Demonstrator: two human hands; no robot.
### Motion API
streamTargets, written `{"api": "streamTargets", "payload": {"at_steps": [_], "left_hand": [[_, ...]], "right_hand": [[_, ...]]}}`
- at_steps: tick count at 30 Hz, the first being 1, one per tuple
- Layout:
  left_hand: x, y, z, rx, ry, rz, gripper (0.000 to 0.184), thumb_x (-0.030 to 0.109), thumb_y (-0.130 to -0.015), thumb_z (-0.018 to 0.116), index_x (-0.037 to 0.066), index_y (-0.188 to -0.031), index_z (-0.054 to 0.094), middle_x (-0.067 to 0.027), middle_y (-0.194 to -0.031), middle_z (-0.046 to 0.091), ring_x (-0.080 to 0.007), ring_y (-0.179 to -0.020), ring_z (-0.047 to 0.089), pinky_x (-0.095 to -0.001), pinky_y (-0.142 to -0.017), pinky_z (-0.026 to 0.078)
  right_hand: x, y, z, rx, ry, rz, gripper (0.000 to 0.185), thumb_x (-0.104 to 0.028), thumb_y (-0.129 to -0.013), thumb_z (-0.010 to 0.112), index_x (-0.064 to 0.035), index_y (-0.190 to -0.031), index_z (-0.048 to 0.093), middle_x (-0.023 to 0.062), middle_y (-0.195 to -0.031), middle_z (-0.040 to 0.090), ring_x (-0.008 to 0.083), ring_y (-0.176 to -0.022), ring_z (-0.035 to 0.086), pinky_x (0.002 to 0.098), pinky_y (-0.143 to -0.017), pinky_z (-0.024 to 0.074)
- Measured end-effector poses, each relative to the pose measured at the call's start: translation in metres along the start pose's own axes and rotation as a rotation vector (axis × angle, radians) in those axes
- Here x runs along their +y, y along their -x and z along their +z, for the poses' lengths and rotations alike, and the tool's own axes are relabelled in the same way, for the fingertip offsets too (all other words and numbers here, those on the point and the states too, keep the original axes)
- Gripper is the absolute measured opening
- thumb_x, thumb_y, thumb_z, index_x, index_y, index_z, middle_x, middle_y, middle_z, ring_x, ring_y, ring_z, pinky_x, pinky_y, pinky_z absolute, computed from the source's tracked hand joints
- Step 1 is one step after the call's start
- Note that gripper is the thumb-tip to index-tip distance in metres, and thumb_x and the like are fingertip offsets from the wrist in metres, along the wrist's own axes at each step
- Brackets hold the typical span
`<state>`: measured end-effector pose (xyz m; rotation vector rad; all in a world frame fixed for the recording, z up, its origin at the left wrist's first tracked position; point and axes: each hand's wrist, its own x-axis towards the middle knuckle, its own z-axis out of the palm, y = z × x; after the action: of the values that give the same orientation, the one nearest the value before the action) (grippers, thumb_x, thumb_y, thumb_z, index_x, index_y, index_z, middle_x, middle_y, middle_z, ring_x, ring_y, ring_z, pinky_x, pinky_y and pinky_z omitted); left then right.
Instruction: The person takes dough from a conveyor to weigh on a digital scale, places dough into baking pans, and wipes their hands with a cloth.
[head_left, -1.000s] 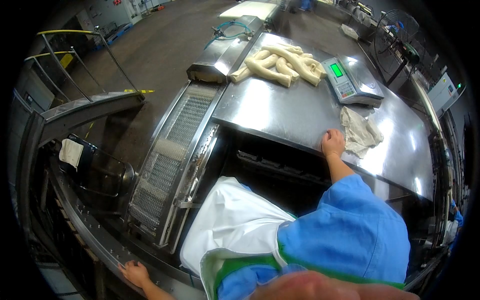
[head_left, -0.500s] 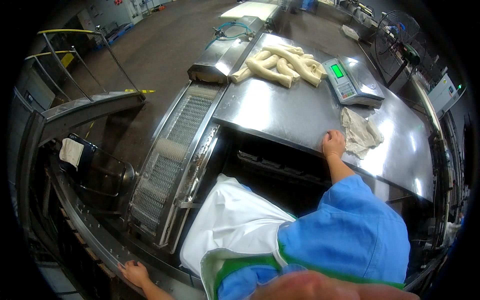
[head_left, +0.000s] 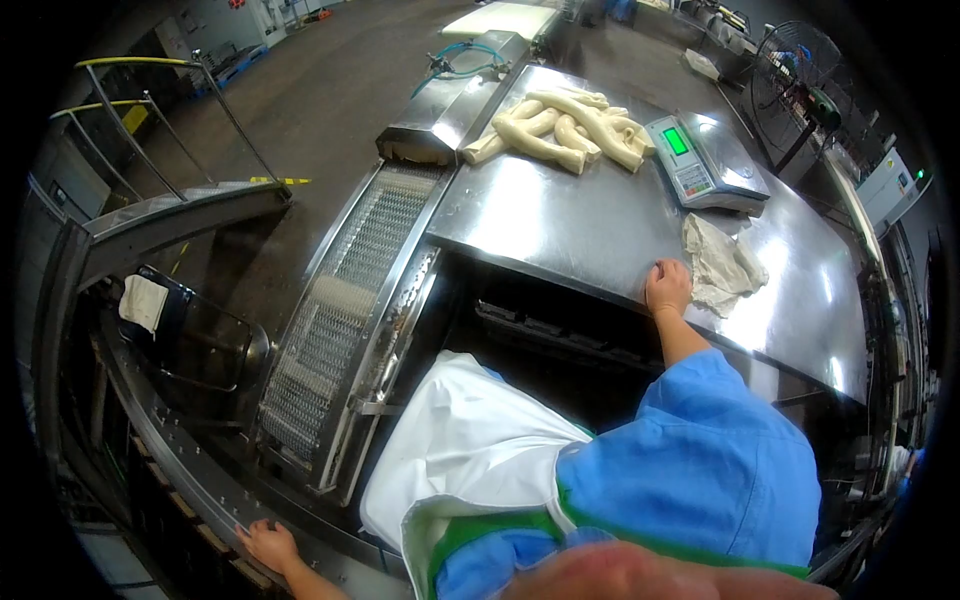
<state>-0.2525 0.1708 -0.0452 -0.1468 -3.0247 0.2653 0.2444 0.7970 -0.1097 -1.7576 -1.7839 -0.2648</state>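
Observation:
My left hand (head_left: pixel 270 546) lies on a dark metal rail (head_left: pixel 210 491) at the lower left, fingers slightly apart, holding nothing. At the near edge of the steel table (head_left: pixel 590 235), my right hand (head_left: pixel 668 287) rests with its fingers curled over the edge. Just right of it lies a crumpled beige cloth (head_left: pixel 718 265). Behind the cloth stands a scale (head_left: pixel 705 165) with a lit green display. Several thick, pale, dough-like rolls (head_left: pixel 545 140) are piled at the far side of the table, left of the scale.
A mesh conveyor (head_left: pixel 340 290) runs along the table's left side, under a metal housing (head_left: pixel 455 100). Steps with a yellow-topped handrail (head_left: pixel 140 64) and a dark chair (head_left: pixel 185 330) bearing a pale cloth stand at the left. A large fan (head_left: pixel 795 75) is at the upper right.
Light slats below the left rail have shifted. Both my hands, the rolls, the scale and the cloth have kept their places.

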Motion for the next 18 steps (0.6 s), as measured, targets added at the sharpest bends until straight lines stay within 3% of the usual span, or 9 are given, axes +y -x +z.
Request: {"api": "streamTargets", "payload": {"at_steps": [3,15,18], "left_hand": [[-0.0019,-0.0011,0.0039,0.012,-0.009,0.009,0.024,0.012,-0.074,0.07,0.006,-0.097,0.068,-0.006,-0.119,0.061,-0.0308,-0.137,0.03,-0.0419,-0.109,0.031],[-0.0035,-0.001,0.0065,0.051,0.018,0.017,0.022,0.011,-0.074,0.071,0.006,-0.094,0.07,-0.0069,-0.116,0.062,-0.0314,-0.136,0.032,-0.0415,-0.109,0.032],[-0.002,-0.0002,0.0042,0.05,0.011,0.012,0.022,0.011,-0.073,0.071,0.006,-0.095,0.07,-0.0069,-0.116,0.063,-0.0313,-0.136,0.033,-0.0416,-0.109,0.032]], "right_hand": [[-0.0028,-0.0006,-0.0027,-0.055,0.006,0.059,0.016,-0.023,-0.082,0.058,-0.0151,-0.092,0.067,0.0032,-0.108,0.063,0.025,-0.107,0.055,0.0396,-0.09,0.0426],[0.0004,-0.0007,0.0012,0.025,-0.01,-0.003,0.015,-0.022,-0.081,0.059,-0.0139,-0.091,0.066,0.0053,-0.101,0.063,0.0282,-0.1,0.057,0.042,-0.084,0.0446],[-0.0022,-0.0018,-0.0015,-0.03,-0.002,0.052,0.016,-0.023,-0.081,0.059,-0.0148,-0.091,0.068,0.004,-0.106,0.063,0.0256,-0.105,0.056,0.0398,-0.09,0.0432]]}}
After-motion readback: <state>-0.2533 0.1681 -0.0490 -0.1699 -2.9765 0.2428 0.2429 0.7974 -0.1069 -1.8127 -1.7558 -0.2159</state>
